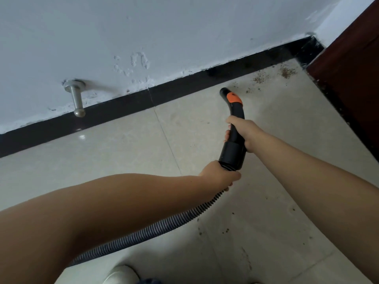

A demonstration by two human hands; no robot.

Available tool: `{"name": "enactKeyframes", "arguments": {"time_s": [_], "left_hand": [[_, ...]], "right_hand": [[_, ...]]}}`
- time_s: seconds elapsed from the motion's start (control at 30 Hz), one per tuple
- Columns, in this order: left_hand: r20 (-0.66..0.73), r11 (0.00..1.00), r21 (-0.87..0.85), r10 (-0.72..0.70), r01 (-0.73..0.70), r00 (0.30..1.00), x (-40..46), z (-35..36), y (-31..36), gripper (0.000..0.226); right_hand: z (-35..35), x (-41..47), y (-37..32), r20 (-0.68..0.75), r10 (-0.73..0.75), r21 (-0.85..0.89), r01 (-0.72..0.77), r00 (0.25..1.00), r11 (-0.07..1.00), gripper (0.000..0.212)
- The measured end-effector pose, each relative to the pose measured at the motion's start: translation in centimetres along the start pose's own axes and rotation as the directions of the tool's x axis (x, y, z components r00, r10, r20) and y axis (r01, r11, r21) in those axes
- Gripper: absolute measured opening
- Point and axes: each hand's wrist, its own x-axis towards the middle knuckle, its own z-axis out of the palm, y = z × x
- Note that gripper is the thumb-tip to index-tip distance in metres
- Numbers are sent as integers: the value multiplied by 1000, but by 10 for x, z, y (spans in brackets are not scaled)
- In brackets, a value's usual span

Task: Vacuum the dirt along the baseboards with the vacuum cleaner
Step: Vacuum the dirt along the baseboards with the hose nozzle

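Note:
A black curved vacuum handle with an orange slider points its open end toward the black baseboard, a short way off it. My right hand grips the handle's middle. My left hand grips the ribbed grey hose just below the handle's wide collar. The hose runs down to the lower left under my left forearm. Brown dirt crumbs lie on the tile near the corner, beyond the handle's tip, with more specks on the floor at lower right.
A metal door stopper sticks out of the white wall at left, above the baseboard. A dark red-brown door or panel stands at right by the corner. Beige floor tiles spread between. A white shoe tip shows at the bottom.

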Motion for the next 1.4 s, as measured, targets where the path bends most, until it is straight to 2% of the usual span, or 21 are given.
{"name": "enactKeyframes", "arguments": {"time_s": [0.17, 0.27, 0.47, 0.67, 0.83, 0.97, 1.13, 1.3, 1.4], "left_hand": [[116, 998, -51, -39, 46, 992, -7, -16, 17, 33], [157, 996, -83, -27, 40, 987, -12, -26, 20, 28], [133, 999, -39, 14, -9, 991, 0, -56, 16, 37], [81, 993, 88, 67, -74, 994, 18, -51, 27, 36], [48, 990, 113, 73, -78, 996, 27, -32, 51, 34], [8, 998, 35, 58, -59, 998, 28, -10, 51, 24], [-23, 999, -23, 34, -35, 999, 23, 17, 25, 26], [6, 999, 1, 48, -48, 999, 9, 42, 12, 25], [-31, 999, -25, 32, -33, 999, 3, 48, 11, 26]], "right_hand": [[4, -7, -15, -75, 36, -39, -39, 997, 998, 19], [13, -13, -24, -126, 65, -69, -75, 990, 995, 18], [35, -4, -28, -185, 46, 21, -42, 982, 999, 24], [17, 10, -30, -190, 17, 112, 4, 982, 994, 22], [-4, 17, -50, -134, 26, 100, -13, 991, 995, 25], [-7, 20, -55, -24, -3, -46, 2, 1000, 999, 23], [-14, 17, -29, -27, -53, -126, 50, 998, 991, 18], [-38, 10, -7, -45, -51, -123, 45, 998, 991, 15], [-37, 4, -6, -16, -64, -131, 61, 998, 990, 12]]}}
